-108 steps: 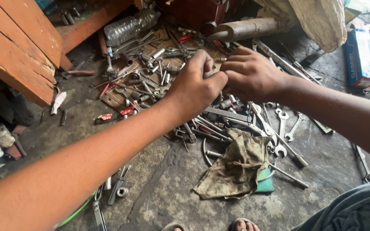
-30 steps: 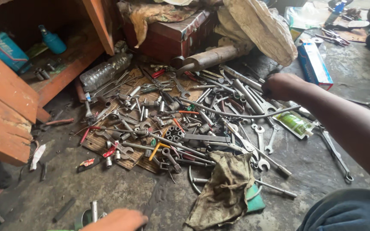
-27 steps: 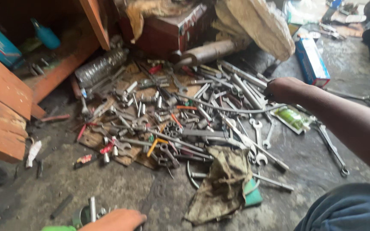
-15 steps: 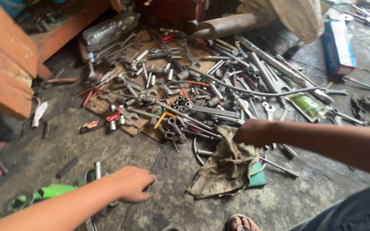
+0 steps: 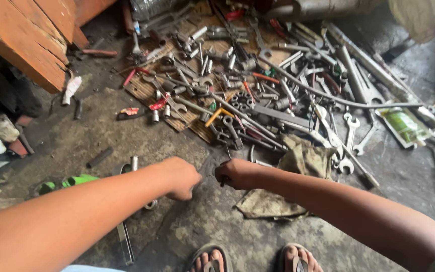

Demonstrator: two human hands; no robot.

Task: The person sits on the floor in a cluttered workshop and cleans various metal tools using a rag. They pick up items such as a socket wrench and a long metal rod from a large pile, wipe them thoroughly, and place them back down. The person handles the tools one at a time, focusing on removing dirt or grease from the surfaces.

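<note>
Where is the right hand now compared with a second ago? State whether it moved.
Yes. The right hand came down from the far side of the tool pile to the near side, beside the dirty rag.

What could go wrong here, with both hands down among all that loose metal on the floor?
The toes in open sandals sit close to the hands, so a dropped tool could land on them. The pile of spanners and sockets is tangled, so pulling one piece might drag others along. The right hand seems closed on a small dark metal piece; against the greasy rag the grip may slip.
</note>
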